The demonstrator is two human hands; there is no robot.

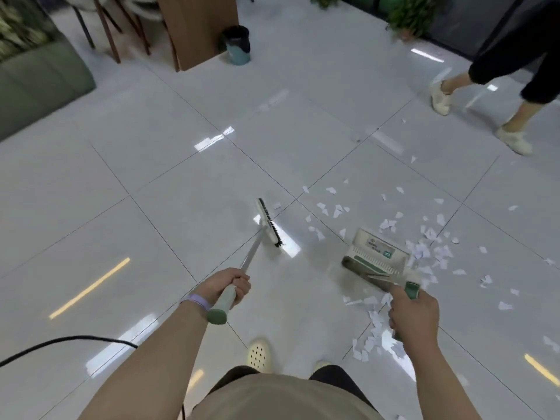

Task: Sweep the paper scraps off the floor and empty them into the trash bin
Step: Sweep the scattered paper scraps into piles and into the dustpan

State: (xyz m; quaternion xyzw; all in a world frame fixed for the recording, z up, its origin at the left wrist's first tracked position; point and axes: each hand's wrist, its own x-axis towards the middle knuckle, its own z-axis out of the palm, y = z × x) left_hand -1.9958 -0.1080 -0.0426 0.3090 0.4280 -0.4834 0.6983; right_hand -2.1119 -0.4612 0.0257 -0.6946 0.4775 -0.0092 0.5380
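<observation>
My left hand (227,287) grips the pale handle of a broom (269,224), whose white head with dark bristles rests on the floor ahead of me. My right hand (413,313) grips the green handle of a white and green dustpan (378,253), which stands on the floor to the right of the broom head. White paper scraps (424,247) lie scattered on the tiles around and to the right of the dustpan, with more near my right hand. A teal trash bin (238,45) with a black liner stands far back beside a wooden panel.
Another person's legs (515,86) in dark trousers and pale shoes are at the far right. A green sofa (39,77) is at the back left, chair legs and a wooden cabinet (197,28) behind. A black cable (60,344) crosses the floor at the lower left.
</observation>
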